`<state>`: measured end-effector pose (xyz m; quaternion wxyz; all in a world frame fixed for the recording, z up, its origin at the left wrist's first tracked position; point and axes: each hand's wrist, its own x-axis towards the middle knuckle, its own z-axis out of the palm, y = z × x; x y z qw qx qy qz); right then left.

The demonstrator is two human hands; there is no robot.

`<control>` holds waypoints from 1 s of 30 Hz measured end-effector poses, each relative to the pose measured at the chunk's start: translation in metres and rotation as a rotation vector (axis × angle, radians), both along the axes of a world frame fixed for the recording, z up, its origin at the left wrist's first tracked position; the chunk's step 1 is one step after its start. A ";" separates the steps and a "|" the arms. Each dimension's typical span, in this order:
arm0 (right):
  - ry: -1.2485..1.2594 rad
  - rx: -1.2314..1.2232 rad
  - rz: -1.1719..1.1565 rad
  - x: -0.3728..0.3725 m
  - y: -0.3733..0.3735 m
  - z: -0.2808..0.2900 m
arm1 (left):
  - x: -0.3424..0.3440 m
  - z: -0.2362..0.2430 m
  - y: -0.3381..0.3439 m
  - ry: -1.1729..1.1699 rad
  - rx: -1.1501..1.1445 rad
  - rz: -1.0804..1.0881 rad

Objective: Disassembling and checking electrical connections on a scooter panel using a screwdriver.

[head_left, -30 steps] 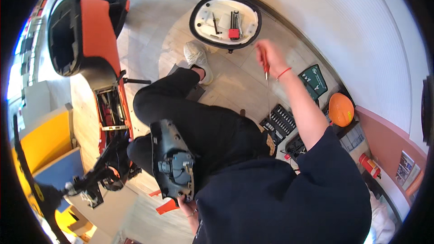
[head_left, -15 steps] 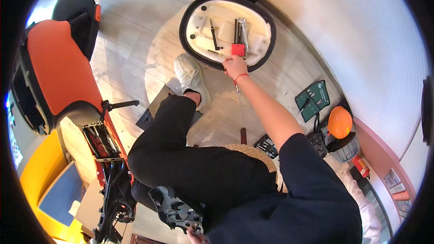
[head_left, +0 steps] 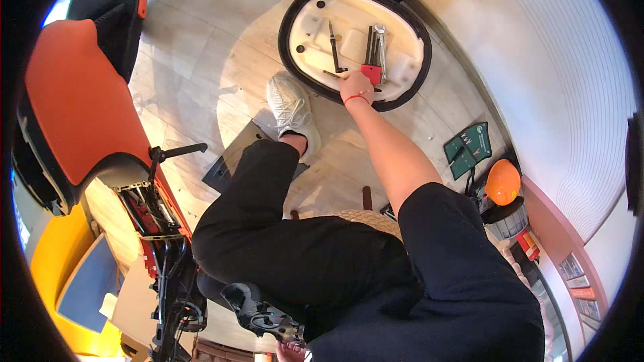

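Observation:
At the far middle, an oval cream shell with a black rim (head_left: 287,53) lies on the floor like a tray. My right hand (head_left: 357,87) reaches over its near edge with bent fingers. A small dark piece shows beside that hand; what the fingers hold is hidden. Close by are a red holder (head_left: 370,72) with black hex keys, a silver wrench (head_left: 382,53), and a thin black tool with an angled end (head_left: 334,47). At the lower edge my left hand (head_left: 290,350), partly cut off, grips a black plastic housing with wires (head_left: 258,312).
An orange-and-black scooter body (head_left: 87,107) with bared frame and cables stands at left. On the right are a green tool pouch (head_left: 467,149), an orange helmet (head_left: 503,182) and a pink shelf (head_left: 557,228). A woven stool (head_left: 372,220) is under me; a grey panel (head_left: 231,157) lies near my shoe.
My right hand has moved farther into the cream shell. The thin metal rod that hung below it no longer shows. The left hand still holds the black plastic housing; the whole view has shifted slightly.

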<state>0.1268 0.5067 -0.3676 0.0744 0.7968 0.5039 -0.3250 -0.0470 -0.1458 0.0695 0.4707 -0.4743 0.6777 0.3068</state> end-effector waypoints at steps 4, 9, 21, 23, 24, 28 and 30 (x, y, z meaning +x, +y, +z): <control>-0.090 0.015 0.054 -0.010 0.003 0.008 | 0.002 -0.004 -0.039 0.010 0.106 0.040; -0.169 -0.046 0.044 -0.015 0.005 0.011 | 0.021 -0.023 0.036 0.126 0.058 0.053; -0.166 -0.038 0.036 -0.018 0.011 0.009 | 0.038 -0.030 0.069 0.268 0.138 0.109; -0.159 -0.037 0.052 -0.015 0.010 0.002 | 0.038 -0.033 0.055 0.294 0.065 0.073; -0.163 -0.030 0.087 -0.012 0.010 -0.003 | 0.040 -0.031 0.048 0.295 0.060 0.077; -0.132 0.002 0.158 0.004 0.014 -0.011 | 0.043 -0.023 0.129 0.223 0.103 0.086; -0.089 0.095 0.178 0.002 0.011 -0.013 | 0.047 -0.016 0.141 0.216 0.139 0.141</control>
